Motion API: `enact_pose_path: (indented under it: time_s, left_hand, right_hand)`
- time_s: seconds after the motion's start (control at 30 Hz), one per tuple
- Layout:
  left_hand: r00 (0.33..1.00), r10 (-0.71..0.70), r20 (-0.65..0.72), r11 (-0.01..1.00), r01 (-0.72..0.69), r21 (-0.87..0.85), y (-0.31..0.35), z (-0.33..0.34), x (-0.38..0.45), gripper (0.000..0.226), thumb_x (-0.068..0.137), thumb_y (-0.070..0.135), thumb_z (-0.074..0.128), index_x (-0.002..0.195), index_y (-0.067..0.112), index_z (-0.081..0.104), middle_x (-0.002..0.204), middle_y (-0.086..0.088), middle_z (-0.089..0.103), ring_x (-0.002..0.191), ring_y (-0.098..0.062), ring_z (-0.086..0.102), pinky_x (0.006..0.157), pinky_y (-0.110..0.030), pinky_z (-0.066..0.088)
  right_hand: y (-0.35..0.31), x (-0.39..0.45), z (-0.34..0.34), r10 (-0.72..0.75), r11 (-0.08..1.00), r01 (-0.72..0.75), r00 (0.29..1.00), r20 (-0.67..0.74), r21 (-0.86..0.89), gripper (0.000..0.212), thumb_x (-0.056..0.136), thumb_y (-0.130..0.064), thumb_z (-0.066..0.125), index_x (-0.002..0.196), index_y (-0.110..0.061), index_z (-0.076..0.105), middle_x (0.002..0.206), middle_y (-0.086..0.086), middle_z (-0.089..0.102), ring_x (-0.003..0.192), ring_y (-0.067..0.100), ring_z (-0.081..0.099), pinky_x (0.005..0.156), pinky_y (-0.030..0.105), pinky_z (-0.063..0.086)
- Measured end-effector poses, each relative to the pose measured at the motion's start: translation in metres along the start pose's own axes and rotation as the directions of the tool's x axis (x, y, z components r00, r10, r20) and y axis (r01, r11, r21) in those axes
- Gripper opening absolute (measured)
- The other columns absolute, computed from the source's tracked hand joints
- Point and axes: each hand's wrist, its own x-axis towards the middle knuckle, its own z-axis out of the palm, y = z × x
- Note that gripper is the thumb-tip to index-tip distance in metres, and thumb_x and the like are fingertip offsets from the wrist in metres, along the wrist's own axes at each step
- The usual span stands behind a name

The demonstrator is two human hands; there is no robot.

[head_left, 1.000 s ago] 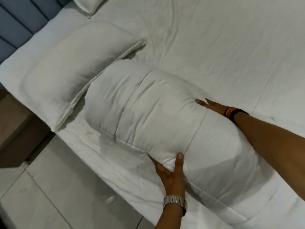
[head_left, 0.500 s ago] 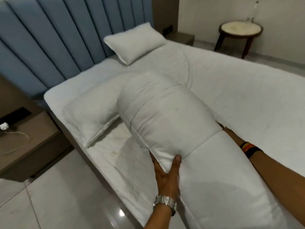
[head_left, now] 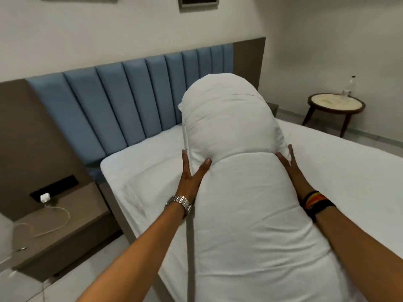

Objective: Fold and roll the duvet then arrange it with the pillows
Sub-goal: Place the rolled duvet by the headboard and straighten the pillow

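The white duvet is rolled into a long thick bundle, lifted off the bed with its far end tilted up toward the headboard. My left hand, with a metal watch at the wrist, grips the roll's left side. My right hand, with dark and orange bands at the wrist, presses its right side. One white pillow lies flat on the bed below and left of the roll. The second pillow is hidden behind the roll.
The bed has a white sheet and a blue padded headboard. A brown bedside table with a charger and cable stands at the left. A small round table with a bottle sits at the far right.
The roll has been raised from the bed and stood up toward the headboard. Both hands shifted to its sides. My view tilted upward to show the wall.
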Motion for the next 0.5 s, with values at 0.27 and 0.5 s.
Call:
enact_pose_path:
  time_s: [0.27,0.5]
  left_hand:
    - [0.994,0.040,0.103,0.998,-0.045,0.050,-0.006,-0.163,0.150,0.101,0.079,0.075,0.065,0.156,0.058,0.001,0.167,0.012,0.024,0.148,-0.018,0.035,0.117,-0.033,0.032]
    - [0.967,0.038,0.254,0.983,-0.082,0.166,-0.012,-0.261,0.301,0.103,0.074,0.084,0.062,0.152,0.064,-0.002,0.167,0.014,0.022,0.150,-0.020,0.033,0.122,-0.041,0.029]
  right_hand:
    - [-0.009,0.071,0.196,-0.040,0.999,0.043,0.991,-0.125,0.015,0.124,0.058,-0.090,0.061,0.161,-0.041,0.012,0.142,-0.015,0.037,0.129,0.004,0.036,0.100,0.023,0.031]
    - [0.017,0.165,0.322,0.011,0.996,0.020,0.933,-0.360,0.081,0.074,0.099,-0.051,0.054,0.162,-0.031,0.021,0.136,-0.016,0.035,0.128,0.004,0.035,0.093,-0.002,0.033]
